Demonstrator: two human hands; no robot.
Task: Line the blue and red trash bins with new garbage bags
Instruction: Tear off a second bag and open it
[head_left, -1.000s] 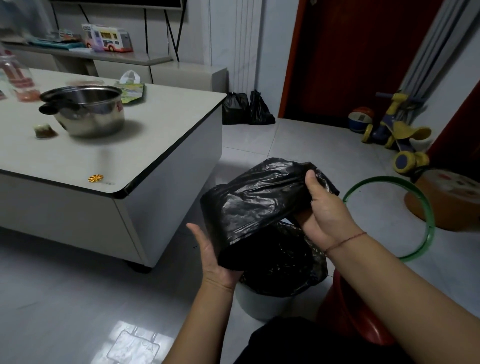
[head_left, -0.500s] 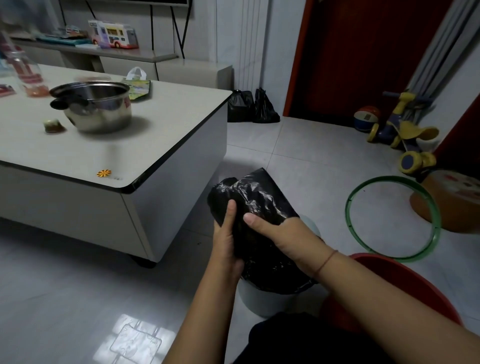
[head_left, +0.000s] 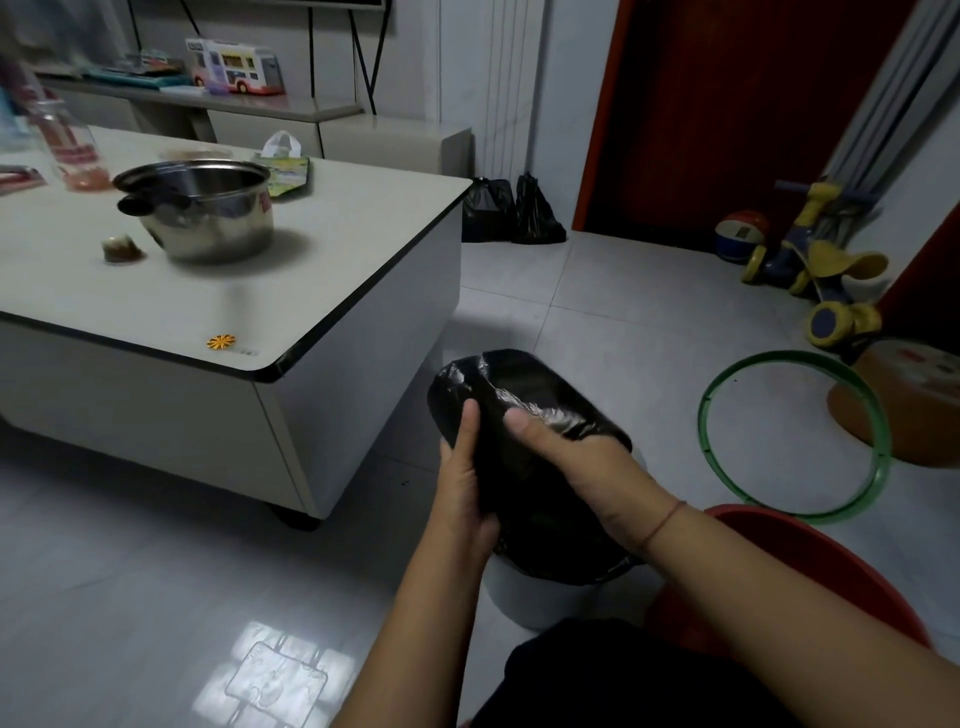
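A black garbage bag (head_left: 519, 384) is bunched between both my hands, just above a pale bin (head_left: 535, 592) on the floor. My left hand (head_left: 465, 483) grips the bag's left side, thumb up along it. My right hand (head_left: 582, 473) holds the right side with its thumb across the top. More black plastic hangs over the pale bin's rim below my hands. A red bin (head_left: 810, 566) stands at the lower right, half hidden by my right forearm.
A white low table (head_left: 322, 291) with a steel pot (head_left: 202, 208) stands to the left. A green hoop (head_left: 795, 436), an orange stool (head_left: 909, 400) and a ride-on toy (head_left: 815, 265) lie to the right. Two tied black bags (head_left: 509, 213) sit by the red door.
The bag, spread wide and held higher a second ago, has been gathered into a tight bundle and lowered toward the pale bin. Both hands have closed in on it.
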